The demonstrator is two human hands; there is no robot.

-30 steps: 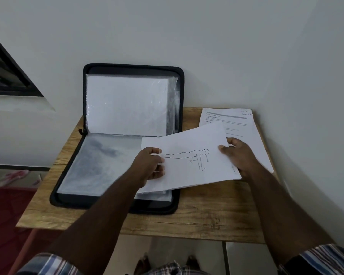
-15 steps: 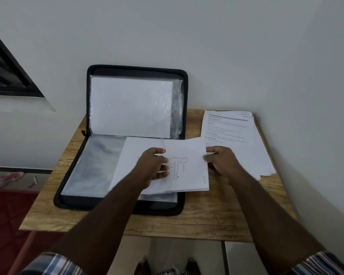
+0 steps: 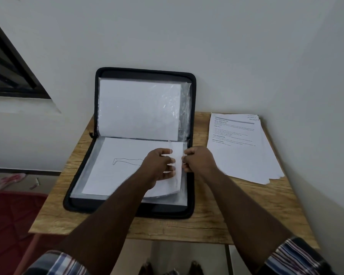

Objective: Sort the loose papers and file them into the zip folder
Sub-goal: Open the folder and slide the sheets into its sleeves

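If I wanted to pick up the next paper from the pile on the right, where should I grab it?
Pinch the top sheet of the paper pile at its near right corner, coming from the table's front. The sheets are fanned out there, so their edges stick out separately, and the pile lies flat on the wooden table with the wall close behind and beside it.

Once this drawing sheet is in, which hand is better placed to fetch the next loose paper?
The right hand, probably: it sits at the zip folder's right edge, nearest the paper stack. The left hand lies on the drawing sheet.
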